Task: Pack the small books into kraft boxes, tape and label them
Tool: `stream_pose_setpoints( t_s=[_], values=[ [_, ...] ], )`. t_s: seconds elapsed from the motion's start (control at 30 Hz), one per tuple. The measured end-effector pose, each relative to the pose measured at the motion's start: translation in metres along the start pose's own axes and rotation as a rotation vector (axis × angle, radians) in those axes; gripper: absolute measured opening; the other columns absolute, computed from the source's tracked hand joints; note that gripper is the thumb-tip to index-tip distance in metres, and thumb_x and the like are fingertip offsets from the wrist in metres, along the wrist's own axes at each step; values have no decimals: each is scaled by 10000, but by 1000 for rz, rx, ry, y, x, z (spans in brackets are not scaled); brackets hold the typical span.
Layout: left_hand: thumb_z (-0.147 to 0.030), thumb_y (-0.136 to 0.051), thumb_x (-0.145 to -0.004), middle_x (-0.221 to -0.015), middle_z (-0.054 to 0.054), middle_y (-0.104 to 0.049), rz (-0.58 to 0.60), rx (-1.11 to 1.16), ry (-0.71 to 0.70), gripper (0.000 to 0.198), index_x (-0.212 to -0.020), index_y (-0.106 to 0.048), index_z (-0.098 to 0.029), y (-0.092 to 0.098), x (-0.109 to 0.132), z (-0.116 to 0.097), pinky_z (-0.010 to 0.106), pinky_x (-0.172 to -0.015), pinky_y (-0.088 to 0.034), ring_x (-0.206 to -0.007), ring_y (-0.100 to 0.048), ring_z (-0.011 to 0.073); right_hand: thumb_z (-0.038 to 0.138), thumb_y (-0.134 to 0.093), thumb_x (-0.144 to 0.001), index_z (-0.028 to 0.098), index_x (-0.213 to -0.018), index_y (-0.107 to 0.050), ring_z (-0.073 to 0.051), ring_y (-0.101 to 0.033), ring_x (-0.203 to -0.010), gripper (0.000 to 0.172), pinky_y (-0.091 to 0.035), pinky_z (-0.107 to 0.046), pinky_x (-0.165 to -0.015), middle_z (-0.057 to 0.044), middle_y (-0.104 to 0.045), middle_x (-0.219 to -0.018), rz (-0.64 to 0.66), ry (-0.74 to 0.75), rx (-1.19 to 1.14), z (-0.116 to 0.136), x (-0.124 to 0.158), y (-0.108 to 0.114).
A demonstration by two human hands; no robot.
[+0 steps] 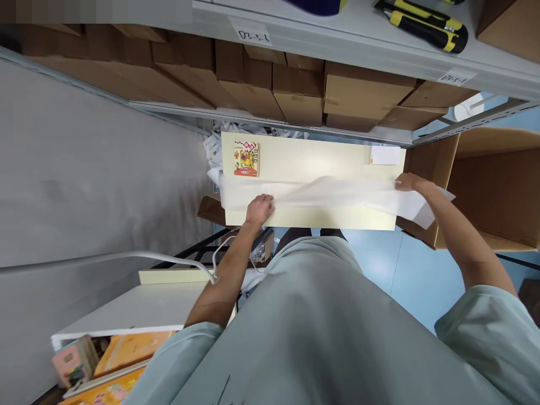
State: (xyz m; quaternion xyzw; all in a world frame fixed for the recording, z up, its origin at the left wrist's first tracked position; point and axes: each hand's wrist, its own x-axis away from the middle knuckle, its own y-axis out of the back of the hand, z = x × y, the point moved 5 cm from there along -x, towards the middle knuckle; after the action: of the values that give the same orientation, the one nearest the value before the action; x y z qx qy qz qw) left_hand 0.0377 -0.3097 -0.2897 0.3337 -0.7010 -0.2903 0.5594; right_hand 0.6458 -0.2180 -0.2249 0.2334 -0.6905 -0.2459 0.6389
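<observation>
A long, translucent white wrapping sheet point(324, 191) lies lengthwise across a narrow cream table point(312, 218), creased and running past both ends. My left hand point(259, 209) is on the sheet left of centre, its fingers curled and closed on it; folds spread from the fingertips. At the right end of the table, my right hand point(408, 181) pinches the sheet's upper edge. Beyond it, the loose end of the sheet droops toward an open carton. A small colourful boxed book set point(247, 158) lies at the table's far left, apart from both hands.
A small white box point(385, 155) sits at the far right corner. An open cardboard carton point(493, 191) stands against the right end. Shelves with brown boxes point(299, 90) rise behind, with a yellow-black utility knife point(430, 25) above. Crumpled white scraps point(214, 149) lie left.
</observation>
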Motion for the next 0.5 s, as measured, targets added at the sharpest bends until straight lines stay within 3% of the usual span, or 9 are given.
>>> stream_pose_setpoints(
  t_s=[0.07,0.13,0.23,0.33,0.4,0.43,0.5],
  values=[
    [-212,-483,-970,-1368,225,-690,-35,-23,70,513,-1447,-660,-144,11,4,21,482,-1121,-494,-1312,-609,393,246,-755,-872,161,-928,-824,-259,-701,-796,123,-511,-352,-760,-107,-774,-839,225,14,-5,11,-7,-9],
    [-233,-512,-954,-1348,223,-691,-48,-30,145,559,-1493,-634,-150,21,9,41,488,-1113,-498,-1310,-605,400,287,-716,-917,171,-1066,-826,-274,-724,-881,219,-530,-356,-800,-118,-800,-974,268,27,-11,28,-13,-12],
    [-252,-557,-925,-1363,199,-681,-33,-4,180,576,-1489,-656,-188,26,15,53,470,-1127,-508,-1335,-596,389,278,-631,-990,171,-1290,-771,-303,-728,-1075,348,-538,-393,-951,-156,-786,-1200,81,-15,-8,55,-14,-8],
    [-252,-519,-966,-1441,175,-645,-80,79,156,546,-1487,-675,-211,28,14,41,437,-1145,-516,-1365,-595,359,226,-522,-1044,73,-1440,-653,-371,-625,-1311,444,-441,-512,-1148,-265,-698,-1382,-232,-54,25,76,6,-7],
    [-253,-466,-1015,-1491,183,-614,-148,135,152,573,-1567,-613,-204,31,10,30,439,-1133,-521,-1373,-599,360,223,-455,-1068,48,-1493,-581,-410,-527,-1412,477,-395,-568,-1188,-306,-611,-1492,-438,-32,7,92,28,-13],
    [-267,-443,-1039,-1504,195,-602,-171,150,154,595,-1619,-557,-198,32,7,25,445,-1117,-526,-1367,-606,367,244,-434,-1080,62,-1516,-554,-418,-502,-1425,488,-409,-572,-1174,-305,-578,-1528,-493,-13,-21,100,39,-20],
    [-322,-434,-1069,-1494,214,-602,-151,144,148,644,-1701,-442,-198,32,-3,17,454,-1068,-541,-1316,-643,383,325,-444,-1089,93,-1527,-536,-411,-539,-1355,504,-483,-531,-1093,-286,-572,-1517,-454,29,-87,119,55,-45]
  ],
)
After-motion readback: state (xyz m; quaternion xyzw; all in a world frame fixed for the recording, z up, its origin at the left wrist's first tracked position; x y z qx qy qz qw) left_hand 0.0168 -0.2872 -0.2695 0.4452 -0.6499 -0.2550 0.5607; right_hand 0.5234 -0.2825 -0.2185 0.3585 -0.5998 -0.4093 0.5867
